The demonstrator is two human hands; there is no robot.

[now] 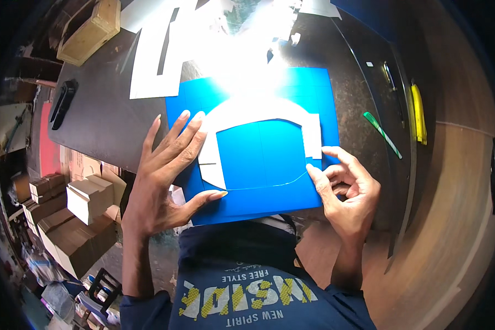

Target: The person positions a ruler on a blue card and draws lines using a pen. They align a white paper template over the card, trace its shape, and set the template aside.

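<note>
A blue sheet (261,151) lies on the dark table near its front edge, with a white arch-shaped piece (312,137) on top. Below the arch's opening, a thin curved line crosses the blue surface. My left hand (168,176) is spread, its fingertips pressing the arch's left side and its thumb resting on the blue near the arch's lower left end. At the lower right end of the arch, my right hand (349,190) has its fingers curled, thumb and forefinger close together at the blue sheet. What is between them is too small to tell. Glare washes out the top of the arch.
A white sheet with a slot (146,77) and a wooden box (91,33) are at the far left. A black tool (64,103) lies on the left. To the right are a green-and-white stick (383,135), a yellow cutter (418,115) and a pen (389,75). Cardboard boxes (77,231) stand lower left.
</note>
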